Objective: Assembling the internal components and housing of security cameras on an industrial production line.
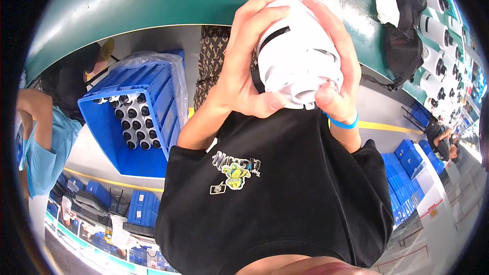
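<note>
Between both hands I hold up a white plastic housing (300,53), rounded, with dark slots and a short round spout-like opening on the side toward me. My left hand (244,61) wraps its left side, fingers over the top and thumb low by the opening. On the other side my right hand (340,61) grips it, its thumb pressed beside the opening. A blue band circles my right wrist. The housing is overexposed, so its fine details are lost.
Behind it stretches a green worktable (178,0). On it lie a black mesh bag (404,46), a white cloth (387,5) and several white cylinders with black ends (434,31). A blue crate (122,158) of similar parts stands left, near a person in light blue (48,142).
</note>
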